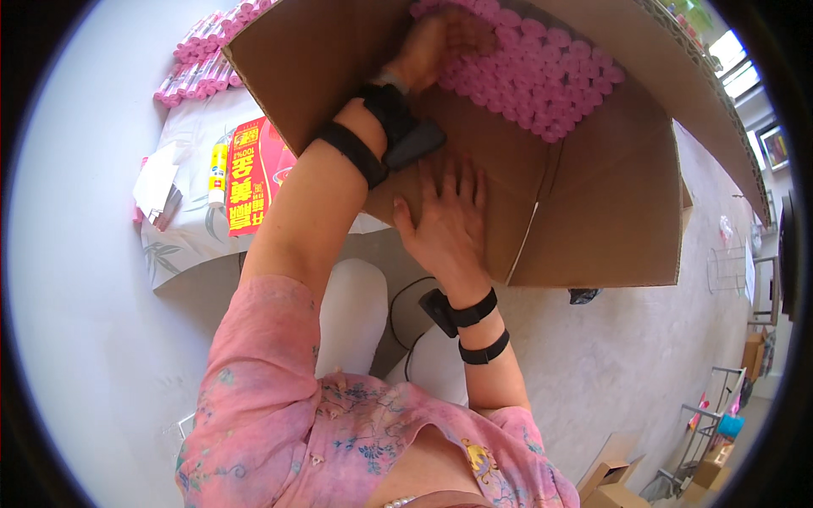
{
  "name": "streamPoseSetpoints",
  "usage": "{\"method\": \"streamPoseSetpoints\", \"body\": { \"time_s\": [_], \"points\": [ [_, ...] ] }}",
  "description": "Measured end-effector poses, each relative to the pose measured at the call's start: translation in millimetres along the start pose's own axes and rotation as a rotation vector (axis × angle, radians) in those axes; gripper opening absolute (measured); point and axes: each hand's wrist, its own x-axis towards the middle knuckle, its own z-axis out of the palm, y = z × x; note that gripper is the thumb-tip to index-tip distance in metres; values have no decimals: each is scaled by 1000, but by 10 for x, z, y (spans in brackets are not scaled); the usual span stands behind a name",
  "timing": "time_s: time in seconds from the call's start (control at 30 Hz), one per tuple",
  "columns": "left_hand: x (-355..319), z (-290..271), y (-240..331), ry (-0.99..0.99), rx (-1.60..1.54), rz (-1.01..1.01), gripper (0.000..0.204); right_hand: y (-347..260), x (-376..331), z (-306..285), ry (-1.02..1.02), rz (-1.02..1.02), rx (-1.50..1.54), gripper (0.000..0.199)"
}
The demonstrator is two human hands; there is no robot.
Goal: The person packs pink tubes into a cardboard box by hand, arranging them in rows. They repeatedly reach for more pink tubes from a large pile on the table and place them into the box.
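- The view is captured from head height, by the left of two side-by-side fisheye cameras.
- The lens is pitched downward and forward, past the pink shirt (364, 432).
- The open cardboard box (610, 203) is framed at close range; the floor (584, 364) is seen farther off.

The box (610, 212) is made of matt, corrugated cardboard. Smooth, plastic-looking ends are seen on the tubes (550, 80). Matt, creased cloth is seen in the shirt (364, 432).
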Motion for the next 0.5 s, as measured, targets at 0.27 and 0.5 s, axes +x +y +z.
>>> {"method": "streamPoseSetpoints", "body": {
  "time_s": [0.27, 0.5],
  "points": [
    [-522, 517, 475, -84, 212, 161, 42, -92, 39, 18, 9, -8, -3, 68],
    [-272, 478, 631, -231, -92, -170, 39, -183, 72, -22, 5, -33, 96, 61]
  ]
}}
